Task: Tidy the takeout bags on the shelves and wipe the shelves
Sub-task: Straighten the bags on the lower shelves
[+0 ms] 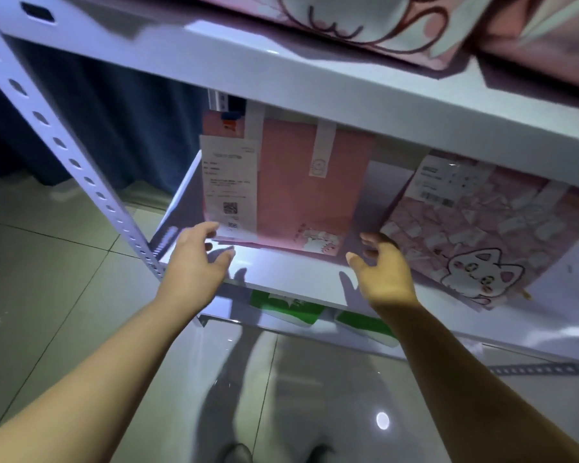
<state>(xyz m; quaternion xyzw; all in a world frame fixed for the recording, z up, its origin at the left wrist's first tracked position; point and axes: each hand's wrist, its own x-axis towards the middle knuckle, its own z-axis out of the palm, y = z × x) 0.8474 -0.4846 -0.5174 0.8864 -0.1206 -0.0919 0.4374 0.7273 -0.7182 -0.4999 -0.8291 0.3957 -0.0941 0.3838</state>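
Left hand (198, 262) and right hand (385, 272) flank the pink bag (301, 188) (on the shelf (281, 279)), fingers (209, 228) apart, empty.

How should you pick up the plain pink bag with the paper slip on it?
Probably by its two lower side edges, coming from the front with one hand on each. The pink bag stands upright and broad, its top tucked under the upper shelf, so a grip from above looks blocked. The left hand and right hand are open at either side of it.
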